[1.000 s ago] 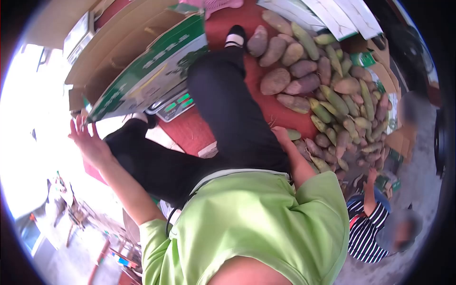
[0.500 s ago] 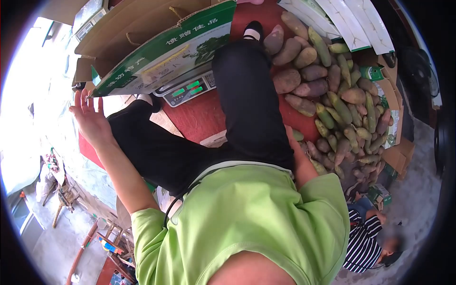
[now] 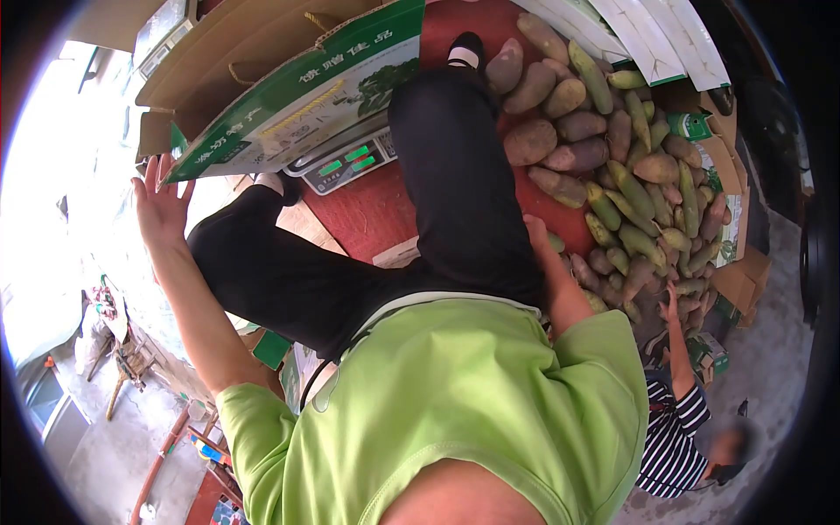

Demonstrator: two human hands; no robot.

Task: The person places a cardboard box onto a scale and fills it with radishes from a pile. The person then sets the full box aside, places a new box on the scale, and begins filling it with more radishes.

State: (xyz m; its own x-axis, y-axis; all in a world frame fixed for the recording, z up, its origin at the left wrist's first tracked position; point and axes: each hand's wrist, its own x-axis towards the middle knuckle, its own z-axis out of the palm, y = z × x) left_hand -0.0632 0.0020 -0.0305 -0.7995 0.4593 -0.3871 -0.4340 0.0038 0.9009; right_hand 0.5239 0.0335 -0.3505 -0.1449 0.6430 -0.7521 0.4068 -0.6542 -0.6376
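Note:
My left hand (image 3: 163, 208) is open with its fingers spread, fingertips right at the near left corner of a large green and white cardboard gift box (image 3: 306, 114). The box has its top open and yellow cord handles, and it rests over a digital scale (image 3: 350, 163) with lit green displays. Beside my right thigh, my right hand (image 3: 540, 236) hangs close to the pile; its fingers are hidden behind the leg. Reddish sweet potatoes (image 3: 577, 156) and long green radishes (image 3: 632, 190) lie heaped to the right of my leg.
A person in a striped shirt (image 3: 669, 437) crouches at the lower right, with a hand (image 3: 670, 302) at the pile. White cartons (image 3: 652, 39) stand at the upper right. A torn cardboard box (image 3: 742, 278) lies beside the heap. Wooden furniture (image 3: 162, 464) is at the lower left.
The other person's arm has stretched out to the pile. My left hand has shifted slightly, staying at the box corner, and my left elbow has moved outward. My right hand has risen a little.

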